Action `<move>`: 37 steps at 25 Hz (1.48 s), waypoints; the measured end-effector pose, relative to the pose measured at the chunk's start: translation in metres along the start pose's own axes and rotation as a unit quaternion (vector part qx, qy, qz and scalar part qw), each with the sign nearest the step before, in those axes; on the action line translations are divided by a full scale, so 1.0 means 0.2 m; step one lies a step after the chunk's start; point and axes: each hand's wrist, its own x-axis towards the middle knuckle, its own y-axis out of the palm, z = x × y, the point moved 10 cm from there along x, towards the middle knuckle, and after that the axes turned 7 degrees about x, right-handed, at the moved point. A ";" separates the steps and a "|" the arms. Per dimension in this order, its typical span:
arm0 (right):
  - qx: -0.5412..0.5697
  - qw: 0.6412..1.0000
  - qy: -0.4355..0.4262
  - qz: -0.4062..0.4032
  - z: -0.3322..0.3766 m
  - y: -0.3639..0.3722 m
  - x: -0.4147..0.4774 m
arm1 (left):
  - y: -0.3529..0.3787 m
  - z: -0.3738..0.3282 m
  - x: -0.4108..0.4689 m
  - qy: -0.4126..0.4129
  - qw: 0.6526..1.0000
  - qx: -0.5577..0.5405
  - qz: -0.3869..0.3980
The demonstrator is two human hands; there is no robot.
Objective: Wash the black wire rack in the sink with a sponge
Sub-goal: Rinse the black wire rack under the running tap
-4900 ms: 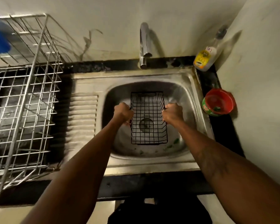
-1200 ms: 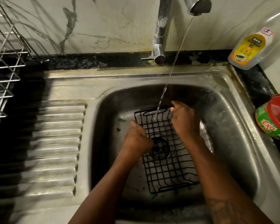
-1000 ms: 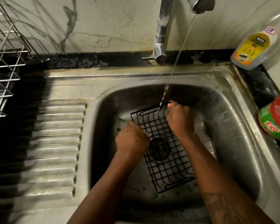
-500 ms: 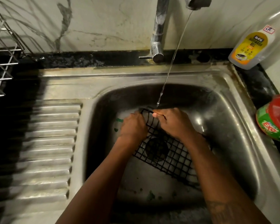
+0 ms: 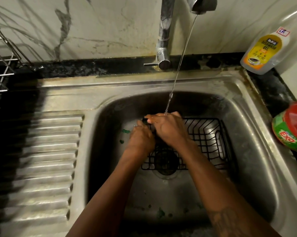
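Left hand [image 5: 141, 140], right hand [image 5: 170, 131] grip black wire rack [image 5: 205, 134] end inside sink [image 5: 247, 103], hiding it; bottle [image 5: 264, 48], tub [image 5: 289, 132] right of sink.

Viewpoint: you see from your head, steeply down into the sink [image 5: 247, 127].
Facing: forward to the wall [image 5: 110, 23]; tap [image 5: 164, 40] top centre, black wire rack [image 5: 202, 137] mid-frame.
Nearness: close; your forearms [image 5: 110, 194] enter from the bottom edge.
Views: one, wide-angle.

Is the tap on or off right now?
On. A thin stream of water falls from the tap onto the right hand, over the black wire rack.
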 end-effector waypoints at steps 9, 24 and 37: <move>0.055 0.997 -0.006 -0.045 -0.10 -0.10 -0.06 | -0.02 0.05 0.00 -0.059 0.998 -0.015 0.016; 0.153 0.923 0.338 -0.105 -0.50 -0.12 -0.34 | -0.02 0.10 0.00 -0.103 0.994 -0.024 0.035; 0.611 0.399 0.629 -0.268 -0.18 0.18 -0.48 | 0.02 0.12 -0.02 -0.132 0.987 -0.072 0.057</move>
